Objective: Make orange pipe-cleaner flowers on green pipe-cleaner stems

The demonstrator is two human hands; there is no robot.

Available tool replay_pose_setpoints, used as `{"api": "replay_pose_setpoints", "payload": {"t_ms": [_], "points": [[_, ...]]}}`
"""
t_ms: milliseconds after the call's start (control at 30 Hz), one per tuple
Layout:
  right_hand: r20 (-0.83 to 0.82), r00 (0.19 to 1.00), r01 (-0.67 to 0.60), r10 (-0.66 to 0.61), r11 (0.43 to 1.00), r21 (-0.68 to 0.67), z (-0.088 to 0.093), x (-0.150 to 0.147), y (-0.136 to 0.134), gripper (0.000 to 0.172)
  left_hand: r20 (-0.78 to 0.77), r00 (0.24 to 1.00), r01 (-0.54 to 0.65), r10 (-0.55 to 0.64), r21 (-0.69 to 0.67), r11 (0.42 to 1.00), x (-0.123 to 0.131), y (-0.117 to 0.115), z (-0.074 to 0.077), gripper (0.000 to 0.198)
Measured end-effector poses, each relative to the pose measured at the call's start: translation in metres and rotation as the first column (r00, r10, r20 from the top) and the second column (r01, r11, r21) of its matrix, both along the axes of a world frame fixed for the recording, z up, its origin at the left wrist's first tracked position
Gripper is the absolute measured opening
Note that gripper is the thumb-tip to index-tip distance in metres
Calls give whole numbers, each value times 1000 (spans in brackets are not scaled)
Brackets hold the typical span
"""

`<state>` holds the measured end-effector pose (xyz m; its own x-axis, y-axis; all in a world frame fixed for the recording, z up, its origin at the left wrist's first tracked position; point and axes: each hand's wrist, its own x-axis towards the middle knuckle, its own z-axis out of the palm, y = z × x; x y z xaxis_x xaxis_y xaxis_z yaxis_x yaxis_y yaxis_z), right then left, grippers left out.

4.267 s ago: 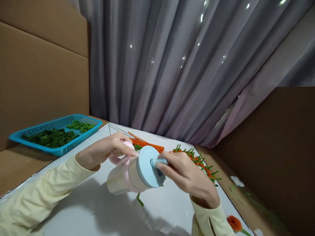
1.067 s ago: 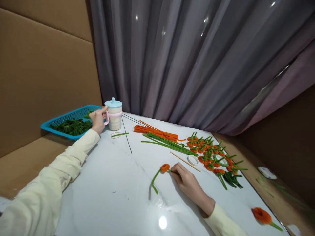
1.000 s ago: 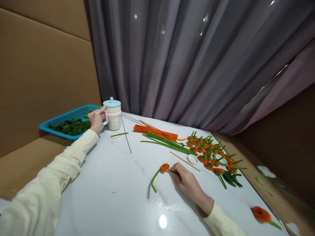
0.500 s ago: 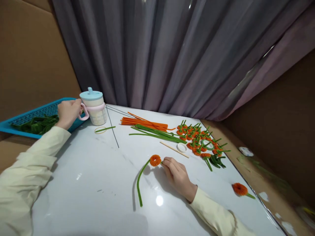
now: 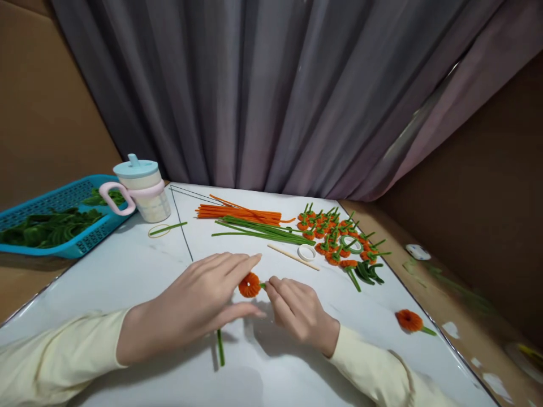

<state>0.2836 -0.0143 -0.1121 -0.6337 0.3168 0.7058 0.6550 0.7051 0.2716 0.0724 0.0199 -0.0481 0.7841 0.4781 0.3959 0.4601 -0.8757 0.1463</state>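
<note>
Over the table's front half, my right hand (image 5: pixel 299 311) pinches the short green stem end of an orange pipe-cleaner flower (image 5: pixel 249 285). The flower is a ribbed disc with a small hole in its middle. My left hand (image 5: pixel 199 297) reaches in from the left, thumb and fingers apart on either side of the flower; whether it touches is unclear. Below this hand a long green pipe cleaner (image 5: pixel 220 347) sticks out, its upper part hidden by the hand. Another orange flower with a green stem (image 5: pixel 409 321) lies at the right edge.
Orange pipe cleaners (image 5: pixel 237 212) and green pipe cleaners (image 5: pixel 267 229) lie behind my hands, near a wooden stick (image 5: pixel 292 257) and white ring (image 5: pixel 306 252). Many finished orange pieces (image 5: pixel 322 223) surround a tape roll (image 5: pixel 351 244). A cup (image 5: pixel 146 192) stands beside a blue basket (image 5: pixel 85 244).
My left hand has left the cup's handle and come across to the flower, covering most of the long green pipe cleaner. My right hand still pinches the flower's stem. The view has shifted slightly.
</note>
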Motion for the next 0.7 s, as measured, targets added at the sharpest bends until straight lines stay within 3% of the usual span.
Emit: {"api": "replay_pose_setpoints", "payload": {"t_ms": [133, 267, 400, 533, 700], "points": [[8, 1000, 0, 0, 1000, 9, 12, 3, -4, 26, 153, 984, 84, -91, 52, 995, 10, 5, -3, 29], [-189, 982, -29, -13, 975, -220, 25, 4, -8, 29, 209, 968, 114, -140, 135, 984, 9, 11, -5, 27], [-470, 882, -217, -36, 854, -473, 40, 2, -8, 21, 166, 967, 161, -194, 196, 967, 10, 14, -8, 30], [-597, 801, -380, -35, 742, -553, 43, 0, -5, 11, 123, 949, 262, -291, 211, 942, 12, 13, -8, 31], [-619, 785, -468, 4, 660, -588, 39, 0, -4, 14, 195, 937, 273, -291, 114, 955, 11, 12, -14, 43]]}}
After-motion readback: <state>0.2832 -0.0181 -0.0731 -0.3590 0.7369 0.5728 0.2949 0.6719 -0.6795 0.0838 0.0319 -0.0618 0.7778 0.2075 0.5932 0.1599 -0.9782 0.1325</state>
